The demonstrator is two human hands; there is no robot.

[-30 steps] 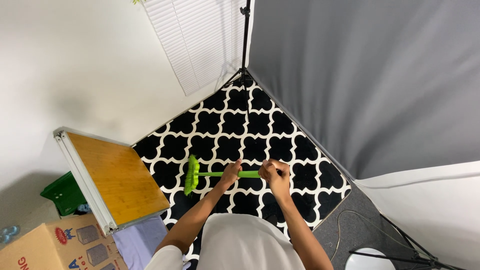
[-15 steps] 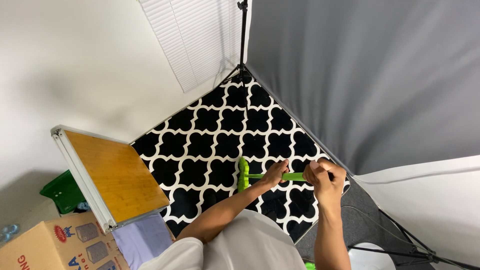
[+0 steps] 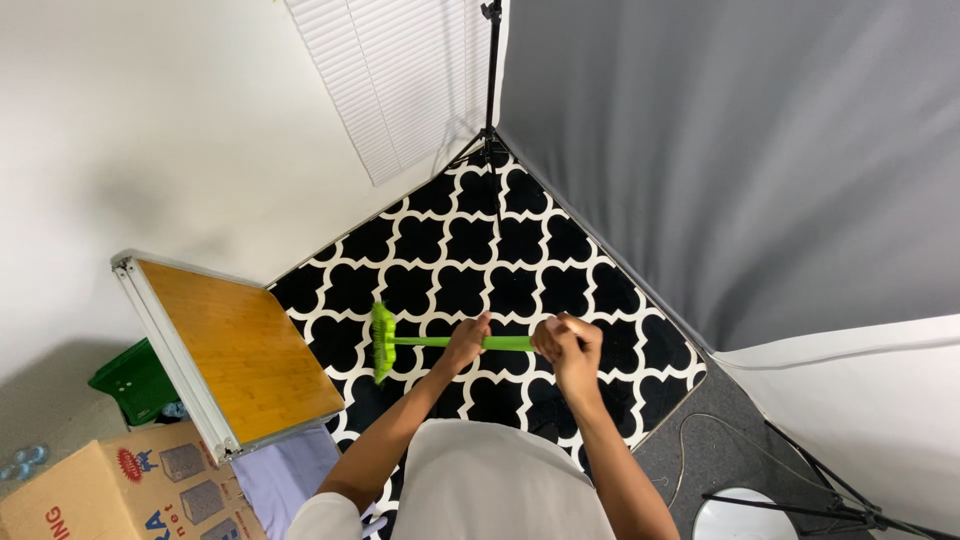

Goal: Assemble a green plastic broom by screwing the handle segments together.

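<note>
Both my hands are closed around the green broom [image 3: 430, 343]: my left hand [image 3: 466, 343] grips mid-handle, my right hand [image 3: 568, 345] wraps the handle's end. Its bristle head rests on the black-and-white rug [image 3: 470, 250], just beside the wooden bench [image 3: 235, 345].

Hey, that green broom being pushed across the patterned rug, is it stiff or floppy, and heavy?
The green broom probably handles stiffly: its handle runs straight between the left hand and right hand. Its thin handle and small head suggest it is light. The bristles likely flex against the rug.
</note>
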